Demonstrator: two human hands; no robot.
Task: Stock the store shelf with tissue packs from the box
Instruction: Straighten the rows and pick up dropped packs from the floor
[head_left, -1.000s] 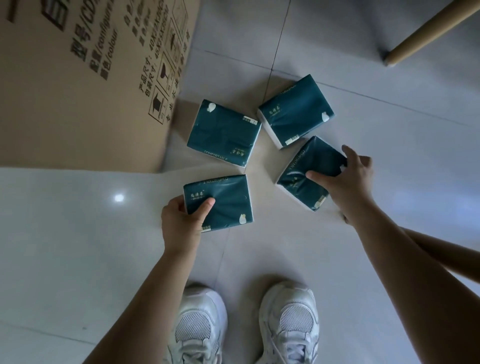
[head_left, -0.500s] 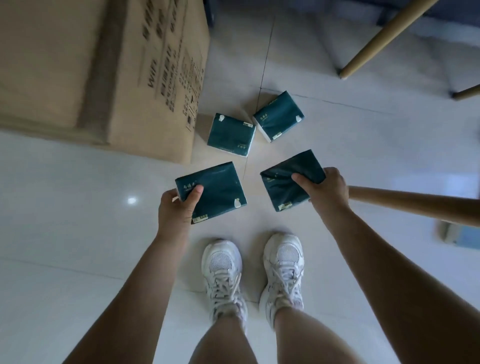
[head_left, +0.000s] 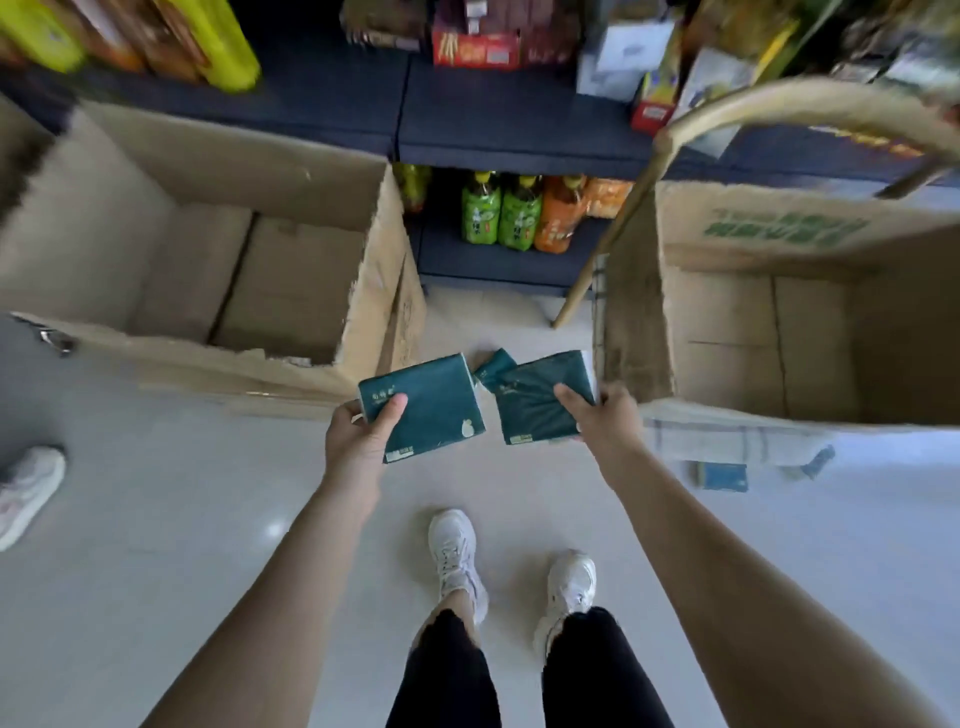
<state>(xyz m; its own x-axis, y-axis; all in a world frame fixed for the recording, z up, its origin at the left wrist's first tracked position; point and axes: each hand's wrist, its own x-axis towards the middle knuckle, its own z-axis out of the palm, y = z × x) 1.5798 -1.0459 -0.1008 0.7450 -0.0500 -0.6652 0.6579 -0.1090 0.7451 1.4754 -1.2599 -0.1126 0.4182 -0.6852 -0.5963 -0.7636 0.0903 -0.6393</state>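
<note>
— What's furthest left?
— An open left box (head_left: 363, 291) standing on the floor.
— And the left grip?
— The left grip (head_left: 358, 441) is curled round the left tissue pack (head_left: 431, 405), thumb on top, held above the floor.
— In the middle?
— A floor pack (head_left: 493, 364) peeks out between the two held ones. Behind it, drink bottles (head_left: 498, 215) stand low in the shelf (head_left: 509, 124).
— The right side?
— The right grip (head_left: 605, 421) clasps the right tissue pack (head_left: 535, 405), just beside the right box (head_left: 634, 332).
</note>
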